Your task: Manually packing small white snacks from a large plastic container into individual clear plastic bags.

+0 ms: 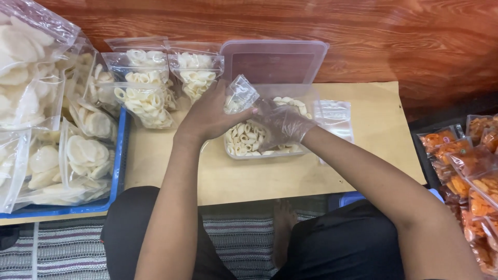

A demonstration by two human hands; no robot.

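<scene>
We gripped a small bag [239, 94] in our left hand [207, 116]; our gloved right hand [280, 124] curled, fingers bent, into the cracker tub [233, 150], grasp unclear

L hand [207, 116] pinching; R hand [280, 124] gloved, prob. curled.

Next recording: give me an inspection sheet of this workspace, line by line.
Surface: low tan board over a striped mat.
Job's things: small clear bag partly filled; clear tub of pale ring crackers.
Clutter: filled bags, blue tray of bagged white crackers, tub lid, empty bags, orange snack packs.
Grippers: left hand bare, holds the bag; right hand in a clear glove, at the tub.
Cables: nothing seen.
Surroundings: wood-grain panel.
</scene>
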